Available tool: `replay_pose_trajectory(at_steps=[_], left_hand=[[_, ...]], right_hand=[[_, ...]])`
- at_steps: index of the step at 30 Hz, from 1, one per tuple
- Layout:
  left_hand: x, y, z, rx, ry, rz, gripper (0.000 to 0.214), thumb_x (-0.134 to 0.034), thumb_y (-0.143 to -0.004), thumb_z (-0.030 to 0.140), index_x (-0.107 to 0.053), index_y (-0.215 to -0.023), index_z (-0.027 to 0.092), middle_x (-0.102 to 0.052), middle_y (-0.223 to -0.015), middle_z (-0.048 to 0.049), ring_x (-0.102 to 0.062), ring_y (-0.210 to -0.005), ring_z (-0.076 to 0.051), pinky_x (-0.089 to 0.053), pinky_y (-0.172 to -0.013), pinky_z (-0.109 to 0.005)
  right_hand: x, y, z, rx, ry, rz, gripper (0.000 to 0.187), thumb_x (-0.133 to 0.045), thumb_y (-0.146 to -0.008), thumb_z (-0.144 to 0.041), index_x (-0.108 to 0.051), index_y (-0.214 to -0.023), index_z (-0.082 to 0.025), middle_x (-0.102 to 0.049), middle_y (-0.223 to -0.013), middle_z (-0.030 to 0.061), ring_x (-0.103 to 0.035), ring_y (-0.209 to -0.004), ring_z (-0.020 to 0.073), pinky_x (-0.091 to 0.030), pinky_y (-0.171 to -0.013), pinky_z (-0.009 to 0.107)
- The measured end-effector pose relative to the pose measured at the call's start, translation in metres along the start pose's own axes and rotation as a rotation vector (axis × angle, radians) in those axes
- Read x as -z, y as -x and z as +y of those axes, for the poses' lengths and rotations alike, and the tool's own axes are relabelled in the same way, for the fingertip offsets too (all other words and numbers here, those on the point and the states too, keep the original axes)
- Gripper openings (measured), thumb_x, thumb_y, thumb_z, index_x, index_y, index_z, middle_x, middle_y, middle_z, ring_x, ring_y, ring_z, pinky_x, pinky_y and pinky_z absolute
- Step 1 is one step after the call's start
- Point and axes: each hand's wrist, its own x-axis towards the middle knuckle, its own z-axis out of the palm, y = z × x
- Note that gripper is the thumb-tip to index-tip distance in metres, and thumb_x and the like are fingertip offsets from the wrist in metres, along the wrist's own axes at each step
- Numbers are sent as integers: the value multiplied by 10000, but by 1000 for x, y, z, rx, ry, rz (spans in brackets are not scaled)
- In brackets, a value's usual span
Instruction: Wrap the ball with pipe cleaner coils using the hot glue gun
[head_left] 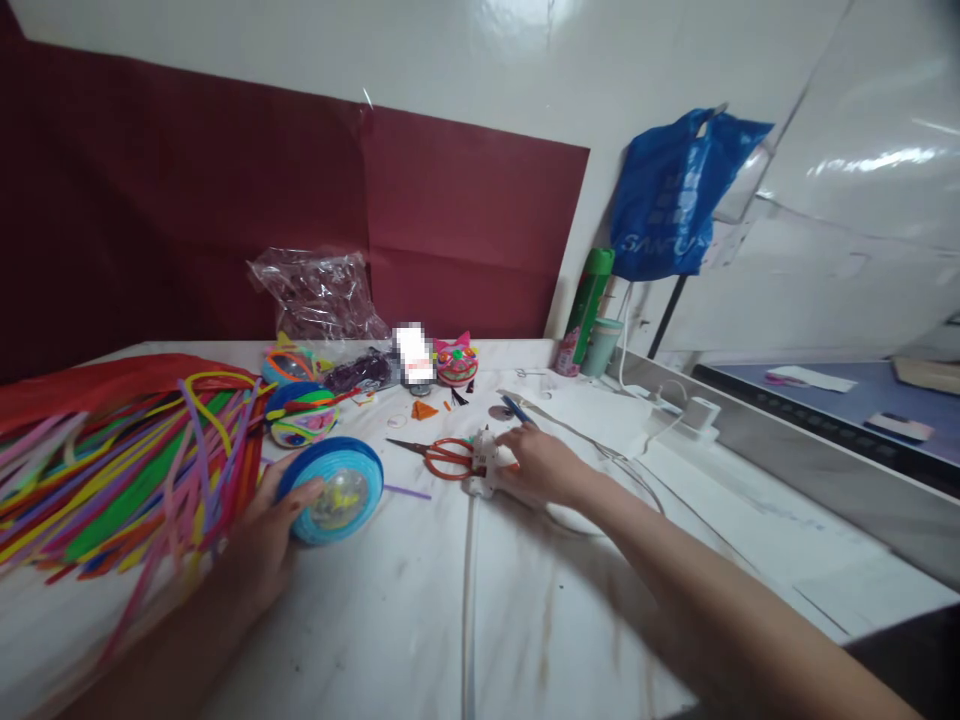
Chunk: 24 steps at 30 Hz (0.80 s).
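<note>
My left hand grips a round craft piece, its rim coiled in dark and light blue around a clear dome with something yellow inside. My right hand has its fingers closed around a white glue gun resting on the table, and the palm hides part of it. From the glue gun a pale cord runs toward me. Orange-handled scissors lie against its left side, blades pointing left. A blue pen lies just beyond my right hand. Between the hands is a purple pipe cleaner.
Colourful pipe cleaners cover the table's left side. Decorated round crafts and a pink one sit farther back, near a crumpled clear bag. A green spray can, a cup and a white charger stand right.
</note>
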Motion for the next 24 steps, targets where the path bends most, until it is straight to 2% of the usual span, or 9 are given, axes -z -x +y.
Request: replay_pose_trajectory(at_steps=[2,5,9,12,15,17,19,22,24], left_hand=[[0,2,-2,-3,-17,1,616,-756,-573,334,-612,-1169,268,-719,-906,-51,-688,-860,-290,-539,-587,-303],[0,4,-4,-14,4,-11,653,-753,-569,347,-587,-1194,251,-706,-923,-59,-676,-861,-284,-544,-646,-335],[3,2,-8,-38,16,-24,668,-752,-586,335,-560,-1214,217,-695,-926,-53,-669,-851,-247,-530,-726,-338],[6,0,-12,-42,3,-45,635,-759,-605,339,-566,-1196,214,-692,-922,-47,-662,-856,-241,-523,-735,-339],[8,-1,-16,-45,-9,-51,574,-747,-638,336,-576,-1176,230,-692,-897,-29,-660,-810,-222,-518,-705,-323],[8,-2,-19,-49,0,-48,561,-736,-653,333,-571,-1178,223,-691,-868,-13,-660,-772,-205,-513,-694,-308],[8,-1,-21,-46,11,-62,550,-722,-669,339,-565,-1182,216,-690,-864,-10,-659,-763,-196,-511,-687,-298],[6,2,-21,-14,2,-71,553,-717,-679,333,-555,-1196,219,-688,-911,-18,-658,-779,-189,-510,-682,-287],[5,5,-20,7,-13,-75,586,-722,-668,319,-538,-1216,224,-685,-938,-24,-659,-809,-195,-509,-697,-292]], right_hand=[[-20,8,6,5,67,-38,85,-670,-635,-135,-643,-687,-195,-669,-728,61,-621,-825,249,-430,-693,307],[-38,16,10,3,124,-64,76,-654,-637,-130,-611,-650,-192,-656,-686,103,-619,-806,296,-424,-654,336],[-46,18,13,10,215,-66,80,-562,-687,-110,-600,-721,-172,-663,-778,150,-608,-840,319,-428,-672,366],[-46,16,19,51,269,31,107,-511,-716,-122,-593,-770,-164,-662,-847,164,-592,-870,323,-443,-735,397],[-44,15,22,11,66,197,138,-477,-772,-203,-606,-807,-170,-667,-861,151,-604,-852,311,-469,-749,412],[-41,18,17,-17,-123,240,205,-452,-826,-293,-629,-827,-189,-689,-865,120,-627,-821,284,-496,-728,393],[-36,25,6,-62,-312,188,273,-450,-855,-370,-668,-847,-206,-714,-866,87,-647,-782,257,-518,-668,355],[-27,40,-19,-190,-596,5,356,-492,-843,-466,-725,-911,-207,-730,-852,77,-658,-708,240,-506,-515,299],[-20,50,-35,-160,-670,-64,360,-502,-843,-468,-742,-930,-213,-732,-910,79,-666,-751,238,-516,-533,287]])
